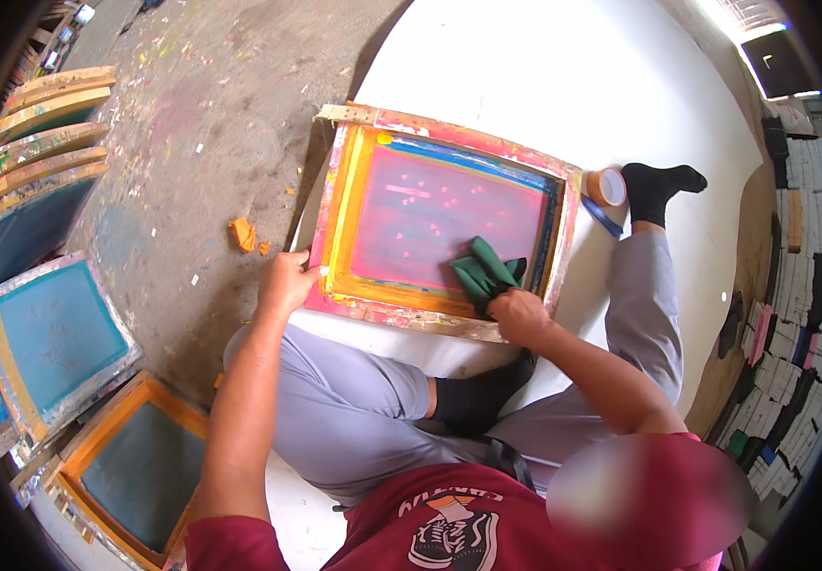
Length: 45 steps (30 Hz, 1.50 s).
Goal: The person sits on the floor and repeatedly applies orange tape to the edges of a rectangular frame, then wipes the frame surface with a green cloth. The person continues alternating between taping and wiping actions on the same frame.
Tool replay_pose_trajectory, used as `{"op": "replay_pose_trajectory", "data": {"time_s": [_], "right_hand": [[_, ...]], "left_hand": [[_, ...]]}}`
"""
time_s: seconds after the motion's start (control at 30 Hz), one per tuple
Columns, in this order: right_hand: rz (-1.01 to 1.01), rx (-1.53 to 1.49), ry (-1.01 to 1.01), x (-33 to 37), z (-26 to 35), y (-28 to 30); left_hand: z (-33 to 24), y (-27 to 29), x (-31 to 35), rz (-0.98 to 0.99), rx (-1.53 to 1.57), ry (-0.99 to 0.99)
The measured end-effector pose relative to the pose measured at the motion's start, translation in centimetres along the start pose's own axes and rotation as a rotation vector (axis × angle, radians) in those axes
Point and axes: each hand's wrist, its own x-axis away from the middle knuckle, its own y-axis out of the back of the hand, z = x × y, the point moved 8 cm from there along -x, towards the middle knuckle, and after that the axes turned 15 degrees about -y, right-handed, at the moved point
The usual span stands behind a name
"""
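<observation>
A screen-printing frame (473,135) lies tilted across a white board in front of my crossed leg. Its wooden rim is stained pink, with yellow-orange and blue bands inside, and its pinkish mesh (420,224) carries small pale heart-like marks. My left hand (285,284) grips the frame's near left corner, thumb on the rim; the other fingers are partly hidden. In my right hand (522,317) is a bunched dark green cloth (483,268), held against the near right part of the mesh. That hand's fingertips are partly covered by the cloth.
A roll of tape (606,187) and a blue strip (601,217) lie between the frame and my outstretched, black-socked foot (658,193). Orange scraps (243,234) sit on the stained floor. More screens, one blue (63,333), one grey (144,466), stand left. Stacked sheets (796,314) line the right.
</observation>
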Motion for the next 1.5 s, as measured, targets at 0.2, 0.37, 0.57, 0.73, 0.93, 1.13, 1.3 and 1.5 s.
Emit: {"op": "replay_pose_trajectory", "data": {"time_s": [0.2,0.37,0.57,0.73,0.93,1.13,1.3,1.5], "right_hand": [[0.025,0.126,-0.083,1.2,-2.5,0.1],[-0.122,-0.109,0.058,-0.2,0.4,0.6],[-0.003,0.111,-0.030,1.3,-4.0,-0.4],[-0.074,-0.213,0.097,-1.2,1.3,0.4],[-0.090,-0.302,0.221,-5.8,14.1,3.9],[-0.058,-0.430,0.292,-6.7,23.8,9.4],[-0.089,-0.411,0.284,-8.2,22.2,6.7],[-0.001,-0.027,0.173,-4.5,11.5,3.2]], "left_hand": [[-0.4,0.1,0.2,0.021,0.100,0.008],[-0.5,-0.2,0.1,-0.011,0.145,-0.066],[1.8,-0.2,-0.1,-0.025,0.001,-0.015],[1.2,-0.3,-0.5,0.017,-0.018,-0.087],[-0.1,0.2,-0.2,0.026,-0.068,-0.063],[-0.8,0.5,-0.1,-0.003,-0.101,-0.060],[-0.3,-0.3,-0.6,0.004,-0.022,-0.110],[2.2,-0.8,-0.6,-0.020,0.093,-0.077]]}}
